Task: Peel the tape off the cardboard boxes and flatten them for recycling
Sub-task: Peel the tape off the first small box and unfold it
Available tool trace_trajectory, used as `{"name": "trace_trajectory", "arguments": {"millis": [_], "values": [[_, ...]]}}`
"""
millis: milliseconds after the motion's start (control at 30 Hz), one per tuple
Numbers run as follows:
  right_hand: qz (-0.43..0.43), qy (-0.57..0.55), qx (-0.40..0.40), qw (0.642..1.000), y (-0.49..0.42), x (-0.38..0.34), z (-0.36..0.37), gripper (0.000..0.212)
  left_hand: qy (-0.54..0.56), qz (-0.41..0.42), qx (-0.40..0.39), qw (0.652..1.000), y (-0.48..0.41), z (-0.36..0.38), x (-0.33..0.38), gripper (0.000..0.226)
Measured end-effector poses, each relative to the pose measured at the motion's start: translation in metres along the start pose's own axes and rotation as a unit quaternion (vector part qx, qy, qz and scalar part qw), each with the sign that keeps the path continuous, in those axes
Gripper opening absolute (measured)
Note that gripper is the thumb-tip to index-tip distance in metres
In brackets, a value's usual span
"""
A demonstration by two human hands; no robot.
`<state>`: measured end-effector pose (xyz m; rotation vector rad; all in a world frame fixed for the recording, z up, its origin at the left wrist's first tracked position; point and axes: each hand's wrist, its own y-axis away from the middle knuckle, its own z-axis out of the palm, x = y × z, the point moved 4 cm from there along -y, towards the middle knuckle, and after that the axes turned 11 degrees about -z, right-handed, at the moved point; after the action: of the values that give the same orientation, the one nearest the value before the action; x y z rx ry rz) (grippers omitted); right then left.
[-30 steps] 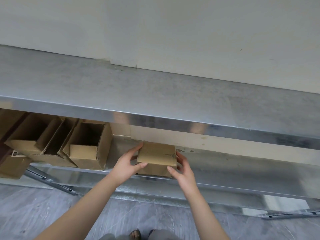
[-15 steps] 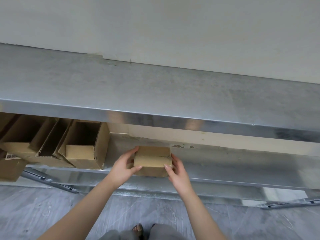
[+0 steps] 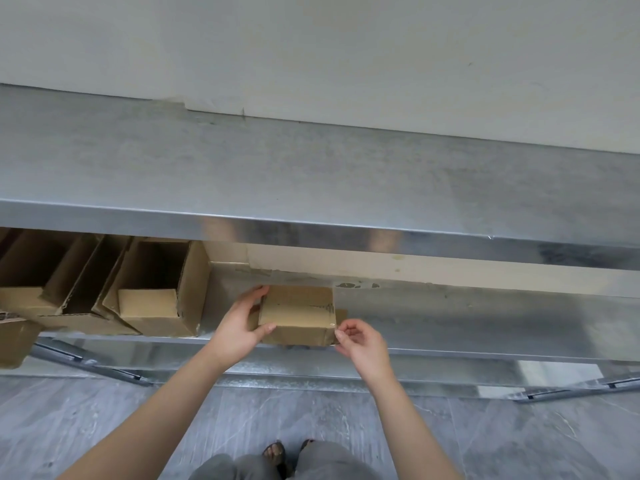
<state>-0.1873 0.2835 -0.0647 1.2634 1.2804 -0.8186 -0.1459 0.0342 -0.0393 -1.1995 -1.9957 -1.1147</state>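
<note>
Cardboard box (image 3: 296, 311) small, brown, closed (glossy clear tape (image 3: 325, 308) across top).

- Two hands, mid-frame: left hand (image 3: 239, 329), right hand (image 3: 362, 344).
- One closed cardboard box (image 3: 298, 311), centre.
- Three open cardboard boxes (image 3: 156, 296), left.
- Two metal shelves (image 3: 311, 174).

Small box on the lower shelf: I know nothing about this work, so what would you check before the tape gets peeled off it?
1. Small box rests on the lower shelf: ok.
2. Left hand grips the box's left side to steady it: ok.
3. Tape visible across the box top: ok.
4. Right hand, fingers curled at the box's right corner, has a tape end pinched: cannot tell.
5. Open boxes stand apart to the left, out of the way: ok.
</note>
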Motion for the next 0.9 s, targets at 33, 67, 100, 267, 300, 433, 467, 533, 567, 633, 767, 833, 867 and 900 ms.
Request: {"name": "trace_trajectory", "arguments": {"millis": [33,67,100,267,300,433,467,533,567,633,767,833,867,900], "values": [[0.003,0.001,-0.014,1.0,0.0,-0.001,0.002,0.013,-0.001,0.0,0.001,1.0,0.001,0.0,0.001,0.069],[0.006,0.006,-0.027,1.0,-0.001,-0.001,0.004,0.015,-0.002,0.0,0.002,1.0,0.001,0.001,0.001,0.069],[0.008,0.009,-0.039,0.999,-0.002,-0.001,0.006,0.015,-0.003,-0.001,0.003,1.0,0.001,0.001,0.002,0.069],[0.019,-0.041,-0.055,0.997,-0.002,-0.001,0.009,0.015,-0.014,-0.001,0.012,1.0,0.0,0.003,0.004,0.07],[0.018,-0.05,-0.053,0.997,-0.001,0.0,0.009,0.014,-0.014,-0.001,0.014,1.0,0.0,0.004,0.004,0.07],[0.0,-0.012,-0.008,1.0,0.0,0.007,0.005,0.01,-0.007,-0.002,0.001,1.0,-0.001,0.006,0.004,0.072],[0.001,-0.013,0.012,1.0,0.0,0.007,0.004,0.012,-0.01,-0.003,-0.005,1.0,-0.001,0.006,0.004,0.074],[0.005,-0.025,0.037,0.999,-0.002,0.006,0.003,0.009,-0.023,-0.005,-0.003,1.0,-0.001,0.008,0.005,0.078],[0.006,-0.028,0.037,0.999,-0.003,0.005,0.002,0.008,-0.028,-0.006,0.006,1.0,-0.002,0.009,0.006,0.079],[0.006,-0.023,0.022,0.999,-0.005,0.003,0.002,0.01,-0.031,-0.004,0.03,0.999,-0.005,0.011,0.007,0.078],[0.033,-0.029,-0.008,0.999,-0.006,0.001,0.003,0.018,-0.027,-0.008,0.045,0.999,-0.008,0.014,0.007,0.077],[0.052,-0.052,-0.024,0.997,-0.008,0.001,0.005,0.02,-0.024,-0.013,0.046,0.999,-0.009,0.015,0.006,0.076],[0.056,-0.054,-0.037,0.996,-0.009,0.001,0.005,0.021,-0.027,-0.014,0.048,0.998,-0.009,0.015,0.006,0.076],[0.059,-0.053,-0.05,0.996,-0.01,0.0,0.004,0.021,-0.03,-0.014,0.048,0.998,-0.01,0.015,0.007,0.076]]}}
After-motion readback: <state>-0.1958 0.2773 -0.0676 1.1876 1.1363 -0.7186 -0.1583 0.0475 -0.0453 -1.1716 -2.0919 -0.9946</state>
